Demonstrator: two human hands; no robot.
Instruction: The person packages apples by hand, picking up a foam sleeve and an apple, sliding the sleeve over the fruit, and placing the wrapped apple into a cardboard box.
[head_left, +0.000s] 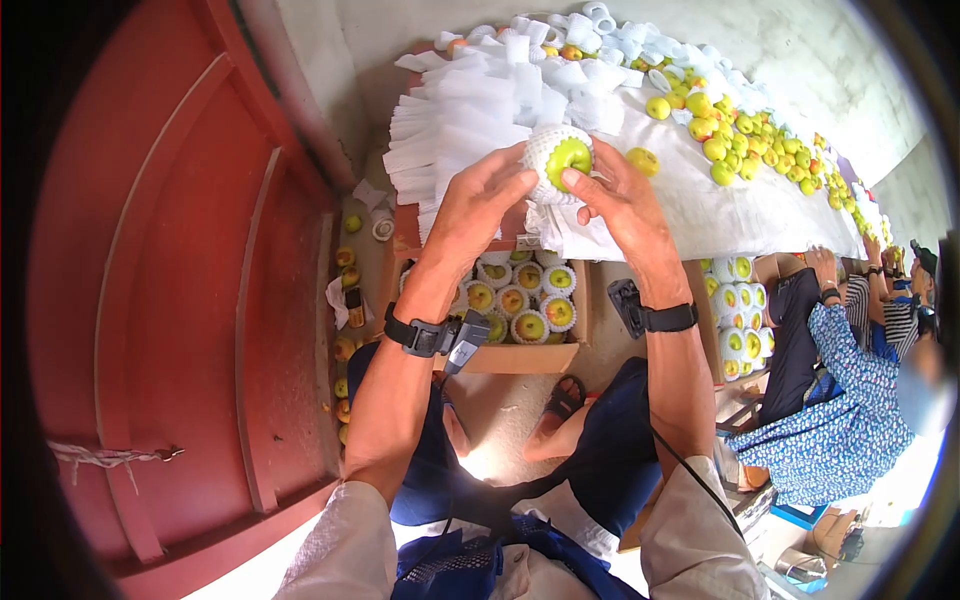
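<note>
Between my two hands, above the table's near edge, is a green apple (569, 160) in a white foam net (543, 157), its bare top facing up and right. My left hand (484, 195) grips the net from the left, thumb against its lower side. From the right, my right hand (622, 200) holds the apple, with the thumb at the fruit's lower edge. Flat white foam nets (455, 120) lie in a thick pile behind my left hand. A loose yellow-green apple (643, 161) rests on the white cloth (700, 215) just right of my right hand.
Below the table, a cardboard box (530, 358) holds netted apples; a second box of them (735, 320) stands right. Loose apples (745, 145) spread along the table. Co-workers sit at right, one in a blue patterned top (835, 400). A red door (180, 300) stands left, with apples (346, 257) beside it.
</note>
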